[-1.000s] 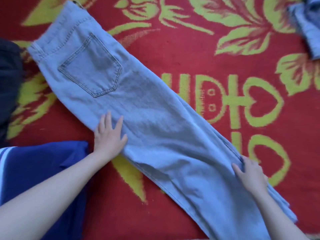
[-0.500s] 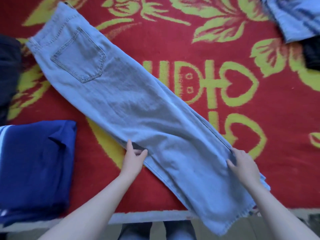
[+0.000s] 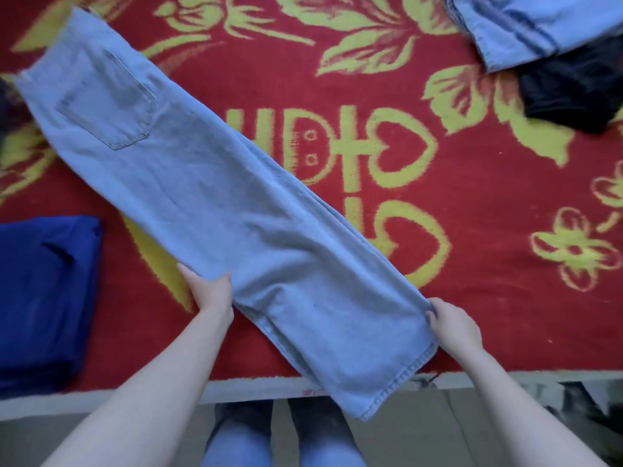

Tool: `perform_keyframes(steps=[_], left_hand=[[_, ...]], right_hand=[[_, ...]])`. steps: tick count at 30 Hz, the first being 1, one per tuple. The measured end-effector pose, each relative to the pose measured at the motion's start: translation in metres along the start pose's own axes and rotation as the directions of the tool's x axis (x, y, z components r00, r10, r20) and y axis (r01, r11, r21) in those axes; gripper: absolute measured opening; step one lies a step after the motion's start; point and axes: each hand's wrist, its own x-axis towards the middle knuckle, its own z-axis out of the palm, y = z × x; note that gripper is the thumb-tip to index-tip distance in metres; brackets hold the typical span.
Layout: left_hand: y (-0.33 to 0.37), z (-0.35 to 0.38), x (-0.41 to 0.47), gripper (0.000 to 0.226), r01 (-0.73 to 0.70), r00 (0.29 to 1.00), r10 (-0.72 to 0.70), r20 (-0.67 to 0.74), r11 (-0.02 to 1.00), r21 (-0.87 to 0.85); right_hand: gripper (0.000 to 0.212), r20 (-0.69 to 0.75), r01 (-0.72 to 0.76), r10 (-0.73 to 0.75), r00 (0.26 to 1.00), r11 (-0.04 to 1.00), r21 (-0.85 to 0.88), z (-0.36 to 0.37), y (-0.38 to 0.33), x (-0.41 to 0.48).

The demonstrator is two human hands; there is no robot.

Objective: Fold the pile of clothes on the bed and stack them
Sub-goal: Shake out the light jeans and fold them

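A pair of light blue jeans (image 3: 209,197), folded lengthwise, lies diagonally across the red and yellow bedspread (image 3: 472,203). Its waist and back pocket are at the upper left, and its hems hang over the bed's near edge. My left hand (image 3: 212,293) grips the left edge of the legs, thumb on top of the denim. At the right edge, close to the hems, my right hand (image 3: 453,326) pinches the fabric with curled fingers.
A folded dark blue garment (image 3: 40,298) sits at the left near the bed's edge. Light blue striped clothing (image 3: 532,25) and a black garment (image 3: 573,92) lie at the upper right. Another dark item (image 3: 5,106) shows at the far left. My legs stand below the bed's edge.
Both hands slid down the jeans toward the hems. The left hand went from lying flat near the seat to gripping the leg edge; the right now pinches the fabric near the hem.
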Motion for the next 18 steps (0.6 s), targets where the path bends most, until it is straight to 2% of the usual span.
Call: perform_keyframes(steps=[3, 4, 6, 9, 11, 13, 15, 18], left_hand=[[-0.024, -0.013, -0.004, 0.083, 0.045, 0.999, -0.043, -0.016, 0.99, 0.132], [-0.032, -0.016, -0.004, 0.083, 0.099, 0.995, -0.102, 0.014, 0.982, 0.163], [-0.043, -0.017, -0.011, 0.082, 0.191, 0.967, -0.22, 0.126, 0.96, 0.205], [-0.055, -0.016, -0.036, 0.079, 0.179, 0.956, -0.236, 0.175, 0.94, 0.29], [-0.062, -0.013, -0.054, 0.088, 0.223, 0.954, -0.273, 0.119, 0.92, 0.322], [-0.067, -0.01, -0.075, 0.087, 0.273, 0.947, -0.311, 0.087, 0.915, 0.297], [-0.07, -0.003, -0.097, 0.073, 0.313, 0.933, -0.345, 0.102, 0.918, 0.243], [-0.075, 0.003, -0.129, 0.052, 0.432, 0.875, -0.453, 0.171, 0.89, 0.145]], right_hand=[[0.02, -0.051, -0.05, 0.061, 0.997, 0.98, 0.195, -0.004, 0.02, -0.001], [0.023, -0.032, -0.068, 0.075, 0.997, 0.979, 0.191, -0.003, 0.025, -0.001], [0.044, 0.054, -0.102, 0.097, 0.994, 0.99, 0.095, 0.004, 0.03, -0.002], [0.056, 0.099, -0.124, 0.113, 0.989, 0.985, 0.117, 0.013, 0.028, -0.003], [0.05, 0.082, -0.087, 0.07, 0.994, 0.97, 0.228, 0.017, 0.027, -0.003], [0.045, 0.084, -0.075, 0.046, 0.995, 0.923, 0.377, 0.017, 0.027, -0.005], [0.042, 0.089, -0.098, 0.063, 0.994, 0.876, 0.472, 0.015, 0.029, -0.006], [0.019, 0.072, -0.099, 0.069, 0.995, 0.777, 0.622, 0.011, 0.033, -0.01]])
